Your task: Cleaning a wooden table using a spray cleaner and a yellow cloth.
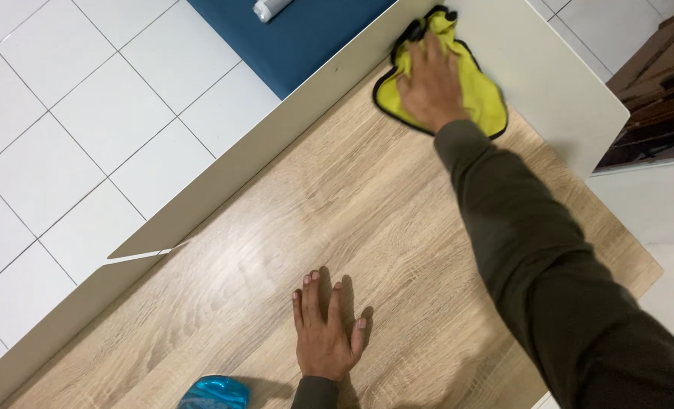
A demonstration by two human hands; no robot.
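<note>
My right hand (430, 85) presses flat on a yellow cloth with a black edge (482, 95) at the far end of the wooden tabletop (337, 220), close to the raised white rim. The arm wears a dark olive sleeve and stretches far forward. My left hand (324, 329) lies palm down on the wood near the front, fingers slightly spread, holding nothing. A blue plastic bottle top (214, 393) stands just left of that hand at the bottom edge.
A white raised panel (276, 129) borders the tabletop along its left and far sides. Beyond it lie a white tiled floor (64, 136) and a dark blue mat (306, 38) with a grey cylinder (270, 8). Dark wooden furniture (658, 91) stands at the right.
</note>
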